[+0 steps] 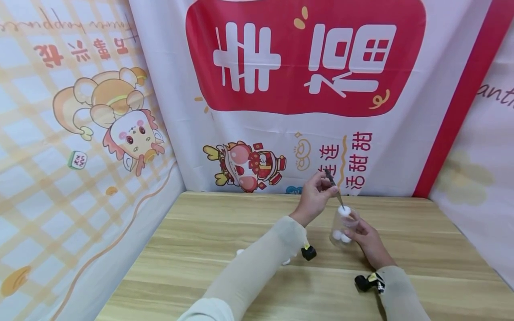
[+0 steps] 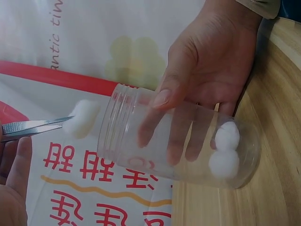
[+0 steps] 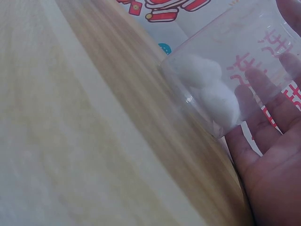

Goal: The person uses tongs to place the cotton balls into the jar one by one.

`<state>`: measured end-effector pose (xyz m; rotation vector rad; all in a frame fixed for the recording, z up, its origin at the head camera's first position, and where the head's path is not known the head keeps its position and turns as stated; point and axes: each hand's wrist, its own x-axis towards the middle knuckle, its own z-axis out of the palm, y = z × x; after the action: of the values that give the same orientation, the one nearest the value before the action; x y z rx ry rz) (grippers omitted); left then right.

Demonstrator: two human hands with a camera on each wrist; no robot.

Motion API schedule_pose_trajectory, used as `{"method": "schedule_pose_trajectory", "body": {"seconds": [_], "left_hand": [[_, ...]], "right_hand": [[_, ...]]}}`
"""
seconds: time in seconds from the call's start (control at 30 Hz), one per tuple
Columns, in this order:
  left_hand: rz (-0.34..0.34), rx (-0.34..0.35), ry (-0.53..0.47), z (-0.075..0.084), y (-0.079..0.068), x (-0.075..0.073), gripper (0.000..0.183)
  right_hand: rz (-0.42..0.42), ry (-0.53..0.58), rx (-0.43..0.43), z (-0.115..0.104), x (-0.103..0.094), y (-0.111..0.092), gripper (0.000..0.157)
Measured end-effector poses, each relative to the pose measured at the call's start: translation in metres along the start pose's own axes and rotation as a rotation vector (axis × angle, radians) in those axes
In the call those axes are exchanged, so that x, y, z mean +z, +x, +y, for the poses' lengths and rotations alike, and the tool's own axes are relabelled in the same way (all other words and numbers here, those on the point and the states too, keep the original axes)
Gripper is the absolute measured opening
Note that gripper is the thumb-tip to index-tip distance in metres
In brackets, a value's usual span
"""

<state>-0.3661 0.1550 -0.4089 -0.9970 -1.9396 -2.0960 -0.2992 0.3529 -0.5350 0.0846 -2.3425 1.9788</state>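
Observation:
My left hand [image 1: 314,199] pinches a pair of metal tweezers [image 2: 37,129] above the jar. Their tips grip a white cotton ball [image 2: 83,118], which hangs just outside the jar's mouth in the left wrist view. My right hand [image 1: 370,244] holds the clear plastic jar [image 2: 110,123] by its side, thumb on one face and fingers behind the other. The jar has a threaded rim and no lid on it. At its bottom lie a few cotton balls [image 3: 218,101], touching one another.
White bits, partly hidden by my left forearm, lie on the wooden table [image 1: 192,227]: one piece [image 1: 239,252] left of the sleeve, another piece [image 1: 286,262] right of it. A printed cloth banner [image 1: 305,102] hangs behind the table's far edge.

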Motion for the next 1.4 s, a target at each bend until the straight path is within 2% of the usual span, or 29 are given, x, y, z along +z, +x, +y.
{"method": "schedule_pose_trajectory", "body": {"seconds": [0.37, 0.67, 0.93, 1.1, 1.4], "left_hand": [[0.002, -0.020, -0.041, -0.005, 0.000, 0.005, 0.020], [-0.017, -0.004, -0.055, -0.009, -0.001, 0.008, 0.022], [-0.010, -0.025, -0.080, -0.015, -0.002, 0.012, 0.020], [0.006, -0.047, -0.083, -0.018, -0.006, 0.013, 0.022], [0.002, -0.035, -0.076, -0.025, -0.006, 0.012, 0.022]], "right_hand": [[0.016, 0.003, 0.013, -0.001, 0.000, 0.001, 0.072], [0.015, -0.005, 0.011, -0.001, 0.000, 0.000, 0.079], [0.005, 0.048, 0.018, -0.001, 0.000, 0.000, 0.081], [0.013, 0.022, 0.022, -0.001, 0.000, -0.001, 0.081], [0.032, -0.030, -0.001, -0.002, 0.000, -0.001, 0.074]]}}
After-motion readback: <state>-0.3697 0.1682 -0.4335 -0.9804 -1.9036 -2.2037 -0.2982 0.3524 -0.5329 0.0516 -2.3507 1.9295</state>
